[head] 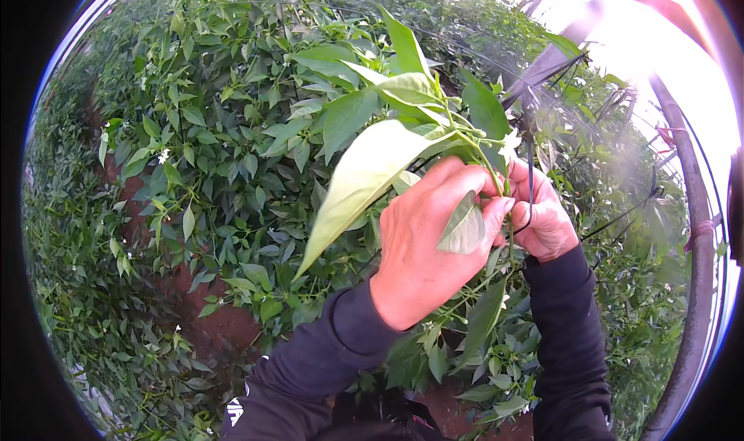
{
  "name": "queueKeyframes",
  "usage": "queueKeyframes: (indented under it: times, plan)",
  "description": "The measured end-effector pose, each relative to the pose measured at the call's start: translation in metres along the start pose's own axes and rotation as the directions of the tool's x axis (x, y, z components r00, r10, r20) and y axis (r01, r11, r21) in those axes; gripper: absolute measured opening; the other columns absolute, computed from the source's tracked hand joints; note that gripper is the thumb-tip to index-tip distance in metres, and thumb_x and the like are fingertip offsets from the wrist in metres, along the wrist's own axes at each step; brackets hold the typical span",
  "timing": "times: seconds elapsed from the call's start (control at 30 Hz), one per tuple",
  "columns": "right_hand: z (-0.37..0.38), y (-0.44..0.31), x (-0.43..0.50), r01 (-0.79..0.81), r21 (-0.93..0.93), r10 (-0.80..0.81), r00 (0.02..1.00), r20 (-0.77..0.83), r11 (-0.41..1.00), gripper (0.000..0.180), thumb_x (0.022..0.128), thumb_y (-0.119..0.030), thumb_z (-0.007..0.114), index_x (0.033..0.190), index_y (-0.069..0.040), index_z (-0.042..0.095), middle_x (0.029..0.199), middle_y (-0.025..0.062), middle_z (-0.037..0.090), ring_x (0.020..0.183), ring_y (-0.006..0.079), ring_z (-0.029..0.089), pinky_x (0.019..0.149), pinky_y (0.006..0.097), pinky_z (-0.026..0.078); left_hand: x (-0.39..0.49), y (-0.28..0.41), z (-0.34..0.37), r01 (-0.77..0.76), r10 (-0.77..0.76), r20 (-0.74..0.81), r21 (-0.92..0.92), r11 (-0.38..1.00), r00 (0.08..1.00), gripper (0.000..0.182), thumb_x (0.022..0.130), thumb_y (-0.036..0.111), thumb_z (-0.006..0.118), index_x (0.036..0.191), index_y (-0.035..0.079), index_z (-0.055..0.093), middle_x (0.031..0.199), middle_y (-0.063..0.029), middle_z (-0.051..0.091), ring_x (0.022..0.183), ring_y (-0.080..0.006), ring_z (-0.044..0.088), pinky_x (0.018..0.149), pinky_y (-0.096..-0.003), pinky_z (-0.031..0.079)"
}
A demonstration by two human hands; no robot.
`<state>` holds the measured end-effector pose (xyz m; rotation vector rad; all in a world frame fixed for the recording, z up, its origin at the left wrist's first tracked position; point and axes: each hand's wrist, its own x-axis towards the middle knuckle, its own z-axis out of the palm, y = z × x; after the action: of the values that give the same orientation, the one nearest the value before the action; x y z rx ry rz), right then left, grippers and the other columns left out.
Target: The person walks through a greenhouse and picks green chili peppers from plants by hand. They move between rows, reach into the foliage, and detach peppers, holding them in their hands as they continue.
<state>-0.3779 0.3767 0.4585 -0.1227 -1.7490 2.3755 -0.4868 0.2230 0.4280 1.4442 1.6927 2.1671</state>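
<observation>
My left hand pinches the green stem of a pepper plant between thumb and fingers. Close beside it, my right hand holds a thin black tie, which loops down past the fingers near the stem. The fingertips of both hands almost meet, and the exact grip behind the stem is hidden. A white flower sits just above my right hand. One large pale leaf hangs to the left of my left hand, and a smaller leaf lies across its back.
Dense pepper plants with white flowers fill the left side. Bare reddish soil shows between them. A wooden post with black ties stands behind my right hand. A curved pole runs along the right, and a thin wire crosses above.
</observation>
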Motion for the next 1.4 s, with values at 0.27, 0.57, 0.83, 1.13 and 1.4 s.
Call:
queueKeyframes:
  times: [0.27,0.57,0.83,1.13,1.4]
  plan:
    - [-0.013,-0.024,-0.009,-0.104,-0.228,0.063,0.981,-0.181,0.968,0.038,0.084,-0.004,0.07,0.118,-0.004,0.052,0.098,0.0075,0.067,0.081,0.0139,0.068,0.056,0.0268,0.058,0.024,-0.014,-0.017,0.357,-0.28,0.42,-0.115,0.927,0.863,0.053,0.072,0.038,0.084,0.104,-0.001,0.066,0.086,-0.0004,0.061,0.072,-0.0089,0.051,0.063,-0.0254,0.044]
    - [-0.023,-0.019,-0.004,-0.311,-0.58,-0.144,0.782,-0.606,0.753,0.019,0.094,-0.008,0.052,0.113,-0.005,0.048,0.101,0.0066,0.066,0.083,0.0156,0.07,0.054,0.0215,0.052,0.031,-0.022,-0.01,-0.067,-0.089,0.403,0.358,0.931,0.911,0.062,0.072,0.034,0.078,0.12,0.0,0.057,0.125,-0.0242,0.054,0.081,-0.0294,0.056,0.073,-0.0355,0.047]
    - [-0.018,-0.015,-0.025,-0.302,-0.537,-0.281,0.6,-0.749,0.787,0.045,0.082,0.002,0.051,0.125,0.003,0.042,0.105,0.0088,0.061,0.084,0.0125,0.061,0.065,0.0278,0.053,0.015,-0.04,-0.01,-0.033,-0.024,0.429,0.125,0.992,0.903,0.063,0.073,0.019,0.071,0.13,0.0,0.051,0.142,-0.0281,0.042,0.133,-0.038,0.043,0.103,-0.038,0.04]
    - [0.061,0.026,-0.037,0.46,-0.458,-0.636,0.385,-0.669,0.761,0.053,0.084,0.009,0.057,0.133,0.0,0.038,0.114,0.0123,0.059,0.098,0.0217,0.061,0.094,0.0406,0.05,0.018,-0.047,-0.022,-0.063,0.076,0.434,-0.045,0.997,0.898,0.057,0.073,0.014,0.073,0.126,0.002,0.055,0.137,-0.0204,0.051,0.129,-0.035,0.048,0.102,-0.0399,0.041]
    - [0.069,0.049,-0.031,0.332,-0.762,-0.807,0.437,-0.398,0.556,0.033,0.091,-0.003,0.059,0.123,0.001,0.051,0.104,0.0139,0.064,0.098,0.0187,0.06,0.092,0.0332,0.044,-0.009,-0.036,-0.009,-0.052,0.031,0.298,0.062,0.997,0.954,0.036,0.078,0.009,0.069,0.113,0.003,0.062,0.124,-0.0185,0.059,0.107,-0.0343,0.062,0.083,-0.0365,0.052]
